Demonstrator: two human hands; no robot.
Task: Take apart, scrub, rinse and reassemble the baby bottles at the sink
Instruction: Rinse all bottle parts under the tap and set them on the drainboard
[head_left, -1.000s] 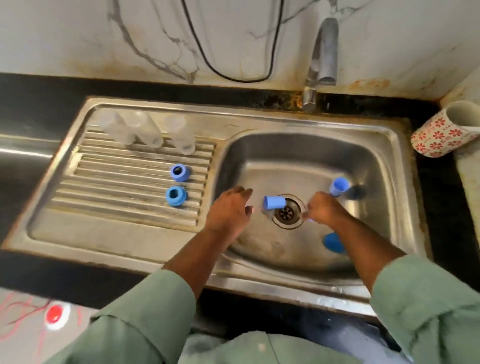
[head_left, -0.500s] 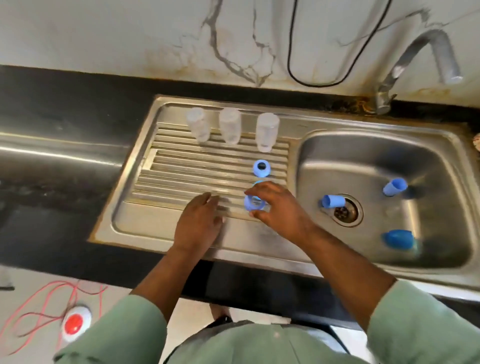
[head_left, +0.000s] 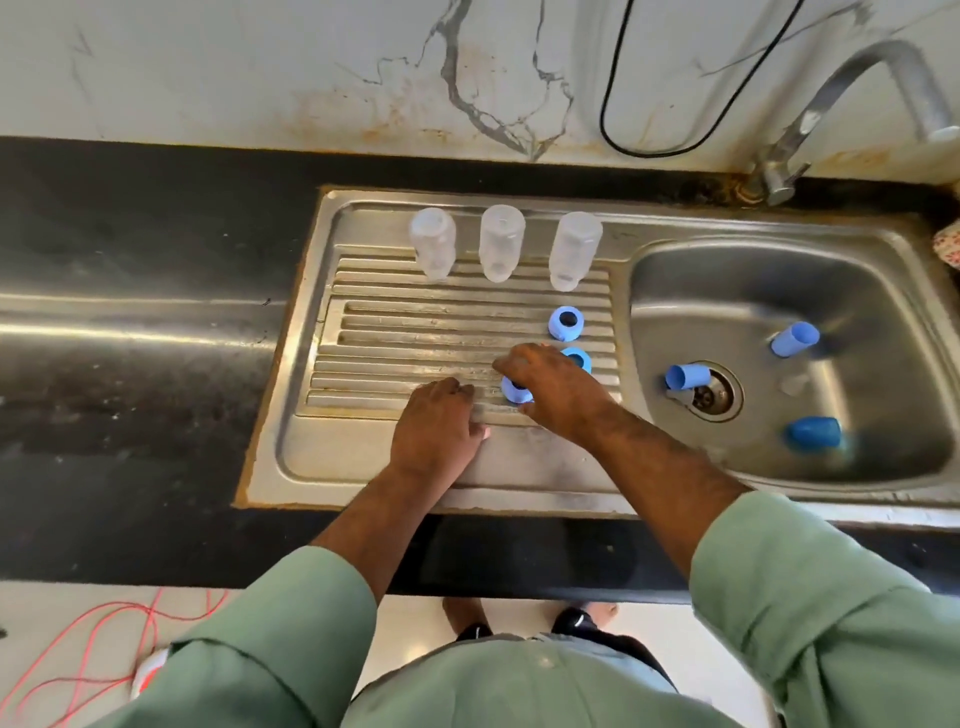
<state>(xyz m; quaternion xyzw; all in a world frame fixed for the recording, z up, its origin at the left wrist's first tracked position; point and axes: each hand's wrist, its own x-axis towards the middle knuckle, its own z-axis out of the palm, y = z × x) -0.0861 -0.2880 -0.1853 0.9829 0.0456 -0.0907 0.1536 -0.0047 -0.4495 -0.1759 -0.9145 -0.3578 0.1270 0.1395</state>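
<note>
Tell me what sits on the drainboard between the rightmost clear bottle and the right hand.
In the head view, one blue ring stands between the rightmost clear bottle and the right hand; a second ring peeks out at the hand.

Three clear bottle bodies (head_left: 501, 243) stand upside down in a row on the drainboard (head_left: 415, 332); three blue collar rings (head_left: 566, 322) sit nearer; three blue caps (head_left: 687, 376) lie in the basin (head_left: 779, 291)

One camera sits on the person's head. It looks forward and down, from close above, at the sink (head_left: 727, 239), the wall behind it, the dark surface (head_left: 130, 364) and the floor (head_left: 78, 613) below.
</note>
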